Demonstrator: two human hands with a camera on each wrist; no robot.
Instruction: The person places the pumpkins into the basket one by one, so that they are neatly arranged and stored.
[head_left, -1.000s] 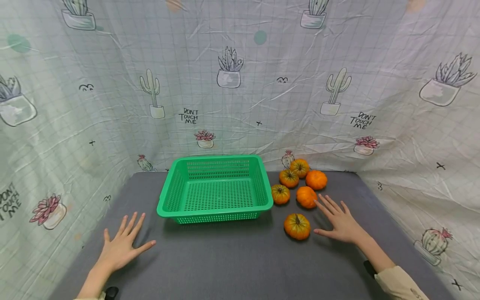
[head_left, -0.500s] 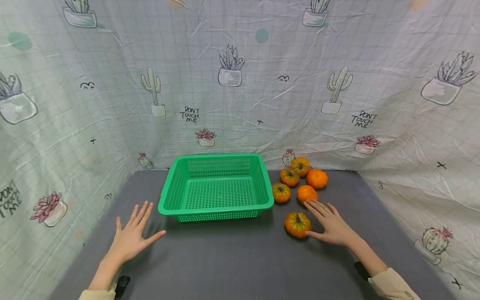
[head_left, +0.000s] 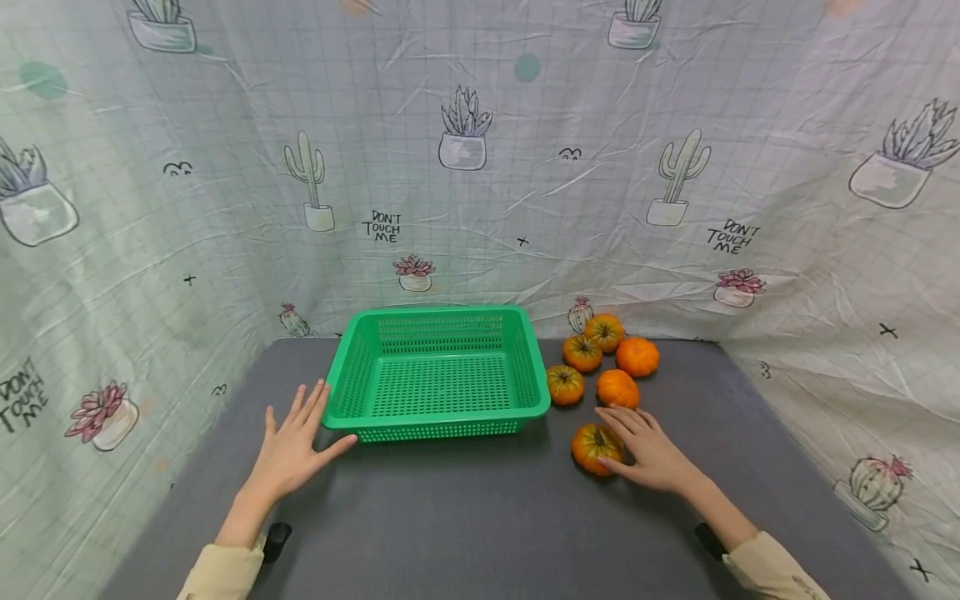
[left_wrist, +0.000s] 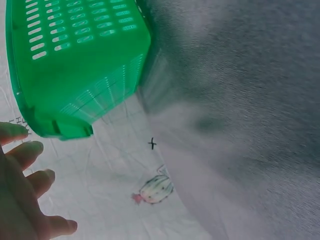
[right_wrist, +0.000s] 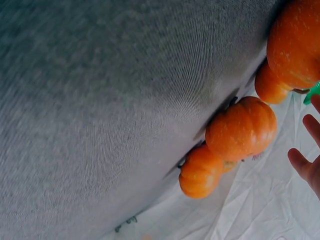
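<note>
A green plastic basket [head_left: 442, 423] with slotted walls sits at the back middle of the table, nothing inside it. My left hand [head_left: 291, 450], fingers spread, has its fingertips right at the basket's left front corner; the left wrist view shows those fingers [left_wrist: 35, 155] beside the rim. Over the right side of the nearest small orange-green pumpkin [head_left: 592, 448] is my right hand [head_left: 651, 454], thumb and fingers extended and not curled round it. Just behind those fingertips stands an orange pumpkin [head_left: 618, 387]. In the right wrist view, fingers [right_wrist: 313, 130] show at the right edge near the pumpkins [right_wrist: 242, 127].
Several more small pumpkins cluster right of the basket: a greenish one [head_left: 565, 385] by its corner, another orange one [head_left: 637, 357] at the back. A cactus-print cloth [head_left: 480, 208] hangs round the back and sides of the grey table [head_left: 450, 517].
My left hand has moved right and forward to the basket's corner. My right hand has moved left, from beside the nearest pumpkin to over its right side. The basket and pumpkins stay in place.
</note>
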